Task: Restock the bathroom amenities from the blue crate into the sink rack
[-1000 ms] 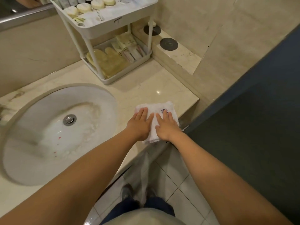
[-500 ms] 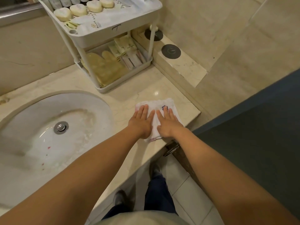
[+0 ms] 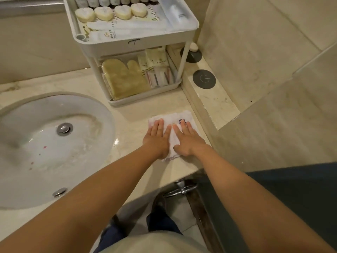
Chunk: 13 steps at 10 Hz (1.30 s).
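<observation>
A folded white towel (image 3: 176, 117) with a small purple emblem lies on the marble counter (image 3: 131, 128) near its front right corner. My left hand (image 3: 157, 139) and my right hand (image 3: 187, 138) both rest flat on it, fingers stretched out, side by side. Behind the towel stands the white two-tier sink rack (image 3: 135, 42). Its top tier holds several heart-shaped soaps (image 3: 103, 13), small bottles and white sachets. The lower tier holds a yellow bath mitt (image 3: 124, 77) and packets (image 3: 156, 70). The blue crate is not in view.
A white oval sink (image 3: 54, 143) with a metal drain fills the left. A raised marble ledge (image 3: 213, 95) with two dark round discs runs along the right wall. A metal handle (image 3: 180, 189) sticks out below the counter edge. Tiled floor and my shoes show below.
Both hands stay flat on the towel. My head has moved closer and tilted, so the rack and counter appear larger and more centred.
</observation>
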Each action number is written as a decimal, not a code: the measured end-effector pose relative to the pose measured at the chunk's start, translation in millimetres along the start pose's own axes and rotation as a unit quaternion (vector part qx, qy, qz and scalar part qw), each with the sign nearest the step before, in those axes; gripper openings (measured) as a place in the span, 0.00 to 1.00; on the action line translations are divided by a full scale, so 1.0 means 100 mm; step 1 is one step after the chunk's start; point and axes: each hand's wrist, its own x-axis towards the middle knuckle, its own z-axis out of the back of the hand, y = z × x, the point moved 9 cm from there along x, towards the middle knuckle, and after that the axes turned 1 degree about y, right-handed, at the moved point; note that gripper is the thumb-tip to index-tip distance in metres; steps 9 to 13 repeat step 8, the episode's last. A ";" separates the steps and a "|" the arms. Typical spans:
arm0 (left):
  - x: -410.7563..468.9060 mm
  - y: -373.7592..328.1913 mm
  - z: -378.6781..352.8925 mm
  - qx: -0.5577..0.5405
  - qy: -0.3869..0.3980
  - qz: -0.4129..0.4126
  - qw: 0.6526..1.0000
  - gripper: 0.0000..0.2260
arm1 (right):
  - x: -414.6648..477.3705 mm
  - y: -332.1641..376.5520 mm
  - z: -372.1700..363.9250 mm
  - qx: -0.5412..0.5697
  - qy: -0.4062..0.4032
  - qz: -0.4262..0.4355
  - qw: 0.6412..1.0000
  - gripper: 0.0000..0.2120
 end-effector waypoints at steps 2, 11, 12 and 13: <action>0.11 -0.03 0.07 -0.010 -0.007 0.013 1.000 0.30 | 0.10 -0.12 0.13 -0.015 0.002 0.026 1.000 0.40; -0.39 0.20 0.03 -0.072 -0.072 0.047 0.994 0.27 | -0.19 0.11 0.16 0.018 -0.008 0.013 1.000 0.34; -0.39 0.20 0.03 -0.072 -0.072 0.047 0.994 0.27 | -0.19 0.11 0.16 0.018 -0.008 0.013 1.000 0.34; -0.39 0.20 0.03 -0.072 -0.072 0.047 0.994 0.27 | -0.19 0.11 0.16 0.018 -0.008 0.013 1.000 0.34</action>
